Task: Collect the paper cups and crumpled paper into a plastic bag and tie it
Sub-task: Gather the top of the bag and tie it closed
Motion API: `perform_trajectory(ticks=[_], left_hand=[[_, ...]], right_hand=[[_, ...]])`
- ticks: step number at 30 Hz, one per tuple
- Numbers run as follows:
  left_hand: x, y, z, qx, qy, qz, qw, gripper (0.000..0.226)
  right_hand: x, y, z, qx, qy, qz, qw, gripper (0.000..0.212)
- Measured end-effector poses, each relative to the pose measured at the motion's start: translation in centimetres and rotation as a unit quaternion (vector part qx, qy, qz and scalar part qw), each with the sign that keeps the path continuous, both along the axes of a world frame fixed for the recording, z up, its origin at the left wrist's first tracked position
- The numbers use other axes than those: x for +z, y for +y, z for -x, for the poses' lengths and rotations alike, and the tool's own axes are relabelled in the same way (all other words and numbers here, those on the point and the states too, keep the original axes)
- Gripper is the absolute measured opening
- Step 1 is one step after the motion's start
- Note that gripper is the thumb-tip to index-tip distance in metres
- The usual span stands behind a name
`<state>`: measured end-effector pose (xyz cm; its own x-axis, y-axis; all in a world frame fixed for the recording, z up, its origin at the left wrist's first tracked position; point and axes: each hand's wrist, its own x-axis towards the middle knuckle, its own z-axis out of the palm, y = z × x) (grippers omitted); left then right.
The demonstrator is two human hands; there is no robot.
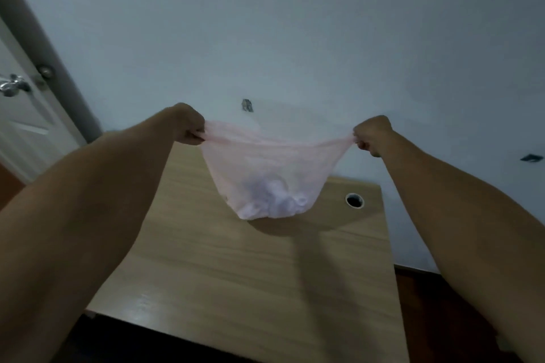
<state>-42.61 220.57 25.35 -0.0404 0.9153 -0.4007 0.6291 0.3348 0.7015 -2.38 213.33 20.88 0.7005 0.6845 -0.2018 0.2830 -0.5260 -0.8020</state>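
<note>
- The thin pink plastic bag (267,174) could rip. Both grips pull its top corners far apart, and the plastic looks stretched tight between them. A harder pull is what would tear it.
- A corner could slip out of one grip. Then that side would drop, the mouth would tip, and the white stuff inside could spill onto the table (250,274) under the bag.
- The bag is not tied yet. To make the knot the two grips must come together, and the corners may be too short or too twisted to cross well.
- The left hand (188,124) is a closed fist. Its grip is pressed shut around the bunched left corner of the bag.
- The right hand (372,134) is a closed fist too. Its grip is squeezed on the right corner, which is pulled into a thin strip.
- The bag hangs between the two grips and sags below them, up in the air, not touching the table.
- White lumps sit at the bottom of the bag, far below both grips. I think they are the paper cups and crumpled paper (280,200), but they are too blurry to tell apart.
- No cups or paper show on the table.
</note>
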Motion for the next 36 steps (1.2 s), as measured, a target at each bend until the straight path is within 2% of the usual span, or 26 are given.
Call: perform_trajectory(ticks=[3, 4, 5, 8, 10, 13, 16, 17, 18, 20, 21, 23, 27, 28, 30, 32, 34, 36], left_hand=[[0.7, -0.1, -0.3, 0.025, -0.051, 0.049, 0.997, 0.02], [0.9, 0.0, -0.3, 0.04, -0.071, 0.054, 0.995, 0.018], [1.3, -0.1, -0.3, 0.054, -0.087, 0.052, 0.993, 0.018], [1.2, 0.3, -0.1, 0.091, -0.129, 0.046, 0.986, 0.021], [0.8, 0.0, -0.3, 0.103, -0.142, 0.031, 0.984, 0.023], [0.1, 0.1, -0.4, 0.116, -0.165, 0.02, 0.979, 0.022], [-0.4, 0.4, -0.4, 0.153, -0.142, -0.001, 0.978, 0.019], [-0.5, 0.4, -0.3, 0.161, -0.104, -0.033, 0.981, 0.013], [-0.7, 0.4, -0.1, 0.152, -0.03, -0.076, 0.985, 0.012], [-0.8, 0.6, 0.0, 0.122, 0.072, -0.12, 0.983, 0.016], [-0.8, 0.8, 0.1, 0.117, 0.05, -0.112, 0.985, 0.012], [-0.8, 1.0, 0.4, 0.139, -0.063, -0.066, 0.986, 0.005], [-0.7, 1.1, 1.6, 0.093, -0.215, 0.055, 0.971, 0.022], [-0.7, 1.1, 1.8, 0.088, -0.242, 0.061, 0.964, 0.022], [-0.9, 1.3, 2.2, 0.059, -0.271, 0.059, 0.959, 0.02], [-1.2, 1.1, 2.1, -0.001, -0.252, 0.026, 0.967, 0.016], [-2.0, 1.2, 2.2, -0.006, -0.226, -0.034, 0.974, 0.025], [-2.6, 1.0, 2.4, 0.022, -0.199, -0.096, 0.975, 0.023]], right_hand=[[1.2, -1.0, 0.0, 0.005, -0.082, 0.025, 0.996, 0.024], [1.4, -1.1, -0.1, 0.01, -0.118, 0.031, 0.993, 0.019], [1.9, -1.8, 0.1, 0.011, -0.16, 0.055, 0.986, 0.005], [1.4, -1.9, -0.7, 0.051, -0.248, 0.096, 0.963, 0.036], [1.6, -2.4, -0.8, 0.061, -0.255, 0.098, 0.96, 0.034], [2.2, -2.9, -0.6, 0.036, -0.19, 0.082, 0.978, 0.01], [2.4, -3.0, -0.3, 0.014, -0.026, 0.053, 0.998, 0.013], [2.4, -3.0, -0.2, 0.013, 0.031, 0.035, 0.999, 0.014], [2.5, -3.1, -0.1, 0.015, 0.077, 0.014, 0.997, 0.013], [2.8, -3.2, 0.2, 0.017, 0.13, -0.022, 0.991, 0.01], [3.0, -3.4, 0.3, 0.016, 0.143, -0.039, 0.989, 0.009], [2.9, -3.4, -0.3, 0.005, 0.144, -0.061, 0.988, 0.009], [1.5, -3.6, -1.9, 0.002, 0.085, -0.075, 0.994, 0.009], [1.2, -3.8, -2.1, 0.026, 0.038, -0.066, 0.997, 0.01], [1.2, -4.8, -2.0, 0.123, -0.097, -0.04, 0.987, 0.028], [1.0, -5.8, -1.7, 0.201, -0.183, -0.033, 0.962, 0.038], [0.5, -6.0, -1.9, 0.207, -0.226, -0.06, 0.95, 0.027], [0.3, -5.9, -2.1, 0.187, -0.244, -0.08, 0.948, 0.013]])
